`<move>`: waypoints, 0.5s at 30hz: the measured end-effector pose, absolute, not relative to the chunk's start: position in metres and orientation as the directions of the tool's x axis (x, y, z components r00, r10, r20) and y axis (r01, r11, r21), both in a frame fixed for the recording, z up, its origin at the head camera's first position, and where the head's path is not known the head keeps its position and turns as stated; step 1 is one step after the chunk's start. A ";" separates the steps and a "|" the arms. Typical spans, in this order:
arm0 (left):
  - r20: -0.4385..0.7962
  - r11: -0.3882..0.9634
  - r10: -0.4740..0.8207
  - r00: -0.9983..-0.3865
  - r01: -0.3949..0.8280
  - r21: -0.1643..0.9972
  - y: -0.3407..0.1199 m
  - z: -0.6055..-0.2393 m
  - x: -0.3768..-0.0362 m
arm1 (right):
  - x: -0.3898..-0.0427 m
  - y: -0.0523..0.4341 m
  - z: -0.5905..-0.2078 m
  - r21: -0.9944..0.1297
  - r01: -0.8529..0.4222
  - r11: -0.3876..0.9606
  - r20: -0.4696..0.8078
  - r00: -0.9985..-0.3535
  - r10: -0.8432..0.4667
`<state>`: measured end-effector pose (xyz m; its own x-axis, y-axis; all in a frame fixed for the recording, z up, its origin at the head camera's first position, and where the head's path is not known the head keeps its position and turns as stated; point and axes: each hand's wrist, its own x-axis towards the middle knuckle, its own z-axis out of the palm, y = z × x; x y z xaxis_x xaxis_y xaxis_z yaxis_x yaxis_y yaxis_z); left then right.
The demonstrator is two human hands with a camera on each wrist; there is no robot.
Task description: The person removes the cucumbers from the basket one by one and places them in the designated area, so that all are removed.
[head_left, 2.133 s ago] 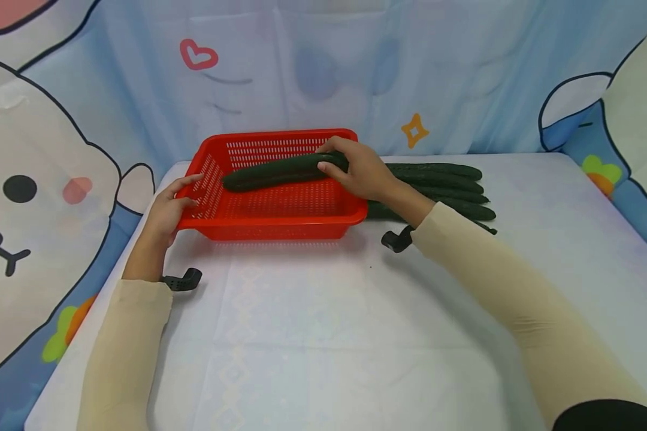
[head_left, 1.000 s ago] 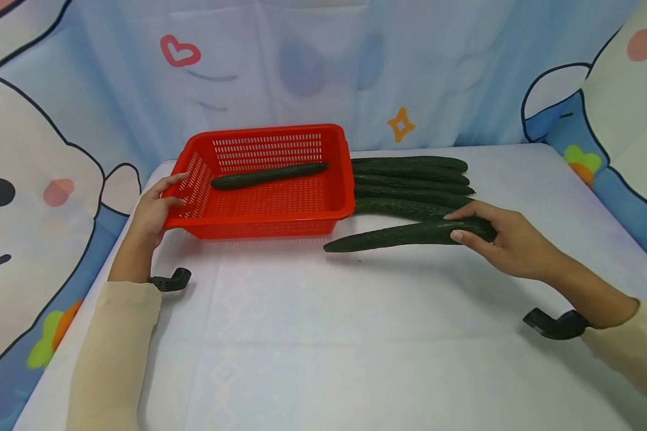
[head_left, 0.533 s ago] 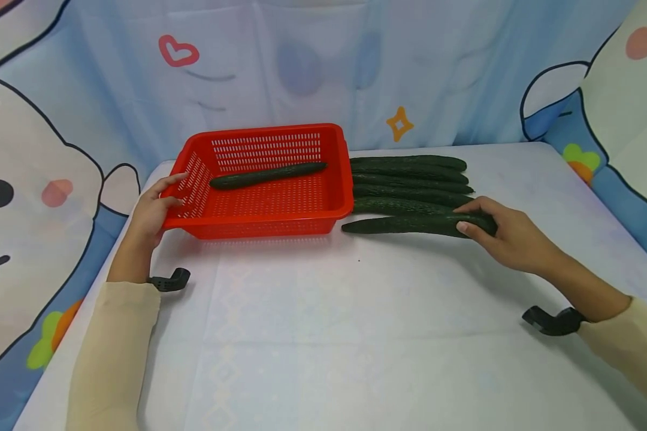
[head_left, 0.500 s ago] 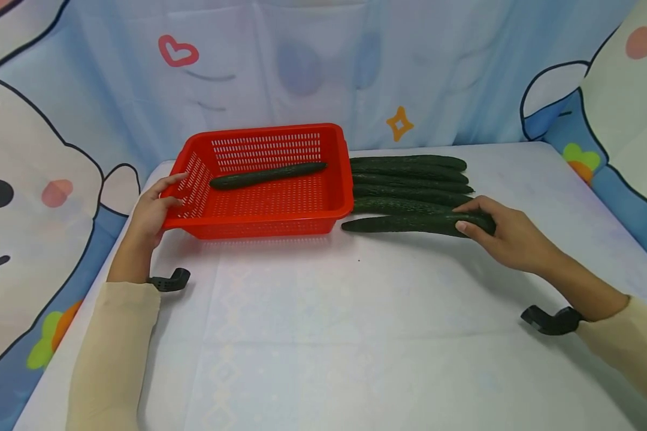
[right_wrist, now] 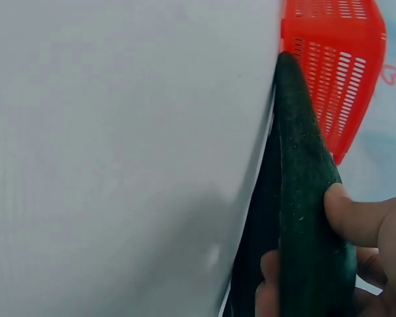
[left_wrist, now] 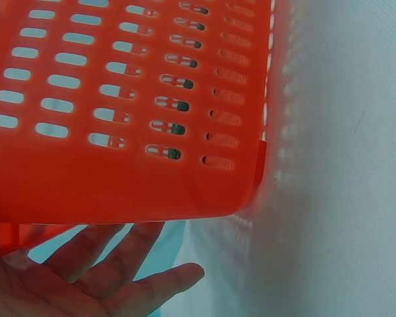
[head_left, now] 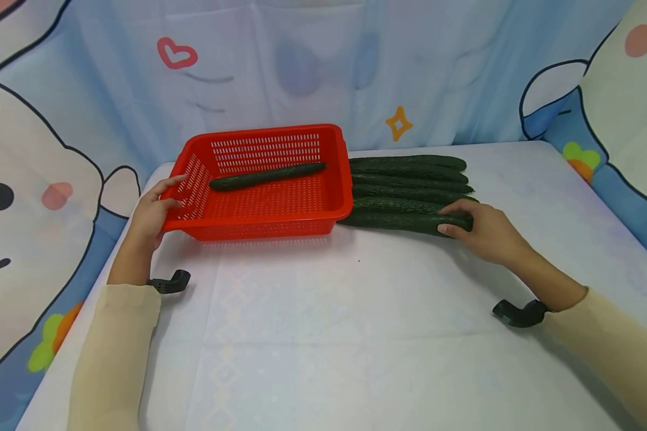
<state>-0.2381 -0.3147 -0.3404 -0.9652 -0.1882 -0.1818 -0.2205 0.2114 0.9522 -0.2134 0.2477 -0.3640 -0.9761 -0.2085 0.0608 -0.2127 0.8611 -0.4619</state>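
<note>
A red perforated plastic basket (head_left: 259, 227) stands at the back, left of the middle. Inside it lies a slim dark green cucumber (head_left: 267, 176). My left hand (head_left: 152, 212) holds the basket's left end, fingers at its rim; the left wrist view shows them partly behind the red wall. My right hand (head_left: 480, 230) grips the right end of another cucumber (head_left: 399, 221), thumb on the near side. That cucumber is the nearest in a row of cucumbers (head_left: 410, 178) right of the basket. Its far tip reaches the basket's end in the right wrist view.
A pale tablecloth (head_left: 302, 311) covers the table. Close behind the basket and cucumbers hangs a blue cartoon curtain (head_left: 323, 66). Each wrist wears a black camera mount (head_left: 171, 281).
Earlier my right hand held a cucumber over the basket; one now lies inside. It then held another in front of the row, moving it back and leftward to the basket. The left hand stayed put.
</note>
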 end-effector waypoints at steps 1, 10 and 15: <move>-0.179 0.215 -0.186 -0.966 -0.218 0.952 -0.315 -0.341 -0.238 | -0.214 0.247 -0.365 -0.454 -0.215 0.865 0.069 -0.976 -0.206; -0.173 0.230 -0.171 -0.970 -0.210 0.950 -0.315 -0.341 -0.237 | -0.215 0.244 -0.367 -0.383 -0.250 0.889 0.103 -0.968 -0.227; -0.174 0.237 -0.171 -0.970 -0.212 0.948 -0.315 -0.341 -0.238 | -0.217 0.244 -0.364 -0.358 -0.263 0.896 0.119 -0.964 -0.236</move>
